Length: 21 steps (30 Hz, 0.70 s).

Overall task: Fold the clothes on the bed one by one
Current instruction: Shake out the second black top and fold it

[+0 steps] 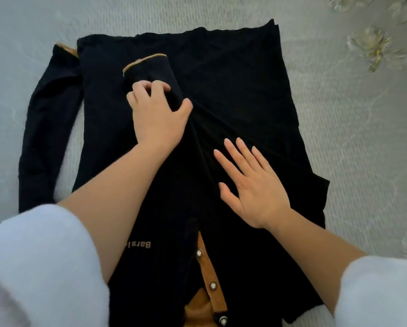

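A black long-sleeved shirt (pixel 233 90) with a tan button placket (pixel 209 274) lies flat on the bed, collar nearest me. One sleeve (pixel 150 72) with a tan cuff is folded across the body. My left hand (pixel 160 112) grips this sleeve just below the cuff, thumb on one side and curled fingers on the other. My right hand (pixel 249 182) lies flat with straight fingers on the shirt's right half, beside the folded sleeve. The other sleeve (pixel 44 128) stretches along the shirt's left side on the bedding.
Pale grey textured bedding (pixel 351 126) surrounds the shirt. Pale flower prints (pixel 372 46) mark it at the upper right. My white fluffy sleeves (pixel 37 267) fill both lower corners.
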Available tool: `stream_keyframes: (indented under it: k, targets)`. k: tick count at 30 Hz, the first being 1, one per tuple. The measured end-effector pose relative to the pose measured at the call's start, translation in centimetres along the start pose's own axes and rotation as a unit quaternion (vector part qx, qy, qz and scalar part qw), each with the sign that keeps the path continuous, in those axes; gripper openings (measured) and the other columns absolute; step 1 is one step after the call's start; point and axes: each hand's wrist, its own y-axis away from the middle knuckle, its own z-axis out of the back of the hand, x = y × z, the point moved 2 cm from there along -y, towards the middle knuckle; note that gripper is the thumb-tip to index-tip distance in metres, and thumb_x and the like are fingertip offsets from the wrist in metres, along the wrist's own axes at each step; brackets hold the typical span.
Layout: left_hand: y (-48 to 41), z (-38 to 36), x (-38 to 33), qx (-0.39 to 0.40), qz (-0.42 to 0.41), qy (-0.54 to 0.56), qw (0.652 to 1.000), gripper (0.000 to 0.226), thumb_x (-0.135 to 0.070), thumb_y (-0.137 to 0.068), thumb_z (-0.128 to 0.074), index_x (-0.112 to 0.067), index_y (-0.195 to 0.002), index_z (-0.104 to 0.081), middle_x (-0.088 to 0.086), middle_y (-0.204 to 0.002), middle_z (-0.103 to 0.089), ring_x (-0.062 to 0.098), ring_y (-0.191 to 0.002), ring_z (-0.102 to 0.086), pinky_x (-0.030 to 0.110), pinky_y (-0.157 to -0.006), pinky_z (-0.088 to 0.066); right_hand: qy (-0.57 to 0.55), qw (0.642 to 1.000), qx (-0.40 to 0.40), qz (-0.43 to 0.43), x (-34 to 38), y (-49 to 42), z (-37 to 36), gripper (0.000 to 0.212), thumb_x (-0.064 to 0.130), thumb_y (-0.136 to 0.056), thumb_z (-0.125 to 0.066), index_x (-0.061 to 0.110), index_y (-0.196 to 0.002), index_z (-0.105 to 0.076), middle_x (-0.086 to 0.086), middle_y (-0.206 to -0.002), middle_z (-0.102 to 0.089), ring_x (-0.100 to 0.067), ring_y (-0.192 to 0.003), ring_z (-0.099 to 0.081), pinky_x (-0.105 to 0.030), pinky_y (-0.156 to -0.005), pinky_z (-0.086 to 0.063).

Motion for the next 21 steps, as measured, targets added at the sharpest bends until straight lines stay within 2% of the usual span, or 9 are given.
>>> stream_keyframes:
  k: [3, 5, 8, 10, 12, 14, 16, 18, 21]
  targets:
    - [-2.0, -1.4, -0.6, 0.065, 0.062, -0.079, 0.993, 0.093, -0.063, -0.078, -0.053, -0.009, -0.147, -0.023, 0.017, -0.155, -0.016, 0.033, -0.142, -0.012, 0.041, -0.115, -0.018, -0.006, 1.000, 0.004, 0.000, 0.0, -0.1, 0.1, 0.062, 0.050, -0.097, -0.023, 0.025, -0.153, -0.014, -0.001, -0.162, -0.007, -0.018, -0.149, 0.001, -0.038, -0.121, -0.007]
    - [-3.0, -1.9, -0.2, 0.093, 0.087, -0.095, 0.987, 0.090, -0.055, -0.087, -0.049, 0.000, -0.149, -0.016, 0.021, -0.157, -0.010, 0.035, -0.145, -0.006, 0.041, -0.117, -0.010, -0.004, 1.000, 0.008, -0.002, 0.0, -0.2, 0.1, 0.062, 0.050, -0.097, -0.022, 0.025, -0.153, -0.013, -0.001, -0.162, -0.006, -0.017, -0.149, 0.002, -0.039, -0.121, -0.007]
    - [-3.4, -1.0, 0.5, 0.035, 0.046, -0.015, 0.998, 0.045, -0.027, -0.101, -0.033, 0.001, -0.134, -0.046, 0.019, -0.148, -0.037, 0.031, -0.140, -0.028, 0.031, -0.111, -0.020, -0.002, 1.000, 0.017, -0.003, 0.0, -0.2, 0.2, 0.062, 0.050, -0.097, -0.023, 0.025, -0.153, -0.013, -0.001, -0.162, -0.005, -0.017, -0.149, 0.002, -0.039, -0.120, -0.007]
    - [-2.8, 0.1, 1.3, -0.056, 0.098, 0.174, 0.978, 0.032, -0.018, -0.099, -0.037, -0.012, -0.095, -0.068, 0.008, -0.100, -0.066, 0.023, -0.106, -0.056, 0.028, -0.089, -0.035, 0.000, 1.000, 0.018, -0.004, 0.1, -0.2, 0.3, 0.062, 0.049, -0.097, -0.024, 0.025, -0.153, -0.014, -0.001, -0.162, -0.006, -0.018, -0.149, 0.001, -0.039, -0.119, -0.007]
    - [-2.0, 1.6, 2.7, -0.137, 0.234, 0.418, 0.867, 0.037, -0.012, -0.092, -0.045, -0.025, -0.060, -0.056, -0.005, -0.061, -0.050, 0.015, -0.067, -0.051, 0.028, -0.069, -0.038, 0.003, 1.000, 0.022, -0.004, 0.1, -0.2, 0.3, 0.062, 0.049, -0.097, -0.024, 0.025, -0.153, -0.015, -0.001, -0.162, -0.006, -0.018, -0.149, 0.000, -0.039, -0.119, -0.007]
    - [-1.5, 1.9, 4.2, -0.113, 0.340, 0.616, 0.702, 0.024, -0.010, -0.090, -0.047, -0.017, -0.079, -0.066, -0.003, -0.081, -0.066, 0.012, -0.077, -0.062, 0.028, -0.076, -0.051, 0.003, 1.000, 0.022, -0.004, 0.1, -0.2, 0.2, 0.062, 0.049, -0.097, -0.024, 0.025, -0.153, -0.015, -0.001, -0.162, -0.007, -0.018, -0.149, 0.000, -0.039, -0.119, -0.008]
    - [-1.6, 1.9, 5.4, -0.057, 0.365, 0.684, 0.629, 0.025, -0.014, -0.088, -0.048, -0.011, -0.107, -0.064, 0.006, -0.107, -0.070, 0.020, -0.098, -0.067, 0.031, -0.087, -0.053, 0.006, 1.000, 0.024, -0.002, 0.1, -0.2, 0.1, 0.062, 0.049, -0.097, -0.024, 0.025, -0.153, -0.016, -0.001, -0.162, -0.007, -0.018, -0.149, -0.001, -0.039, -0.119, -0.008]
    - [-2.4, 2.2, 5.6, -0.018, 0.351, 0.672, 0.652, 0.026, -0.017, -0.082, -0.056, -0.013, -0.107, -0.063, 0.006, -0.105, -0.071, 0.021, -0.099, -0.068, 0.031, -0.084, -0.054, 0.011, 1.000, 0.025, -0.002, 0.1, -0.2, 0.1, 0.062, 0.049, -0.097, -0.023, 0.025, -0.154, -0.014, -0.002, -0.162, -0.006, -0.019, -0.149, -0.001, -0.039, -0.119, -0.006]
    - [-4.3, 2.6, 5.6, 0.004, 0.336, 0.566, 0.752, 0.034, -0.011, -0.083, -0.066, -0.013, -0.117, -0.060, 0.005, -0.109, -0.069, 0.018, -0.098, -0.067, 0.031, -0.076, -0.058, 0.021, 0.999, 0.027, -0.003, 0.1, -0.2, 0.1, 0.062, 0.049, -0.097, -0.020, 0.026, -0.154, -0.011, -0.001, -0.162, -0.004, -0.019, -0.149, 0.001, -0.038, -0.120, -0.004]
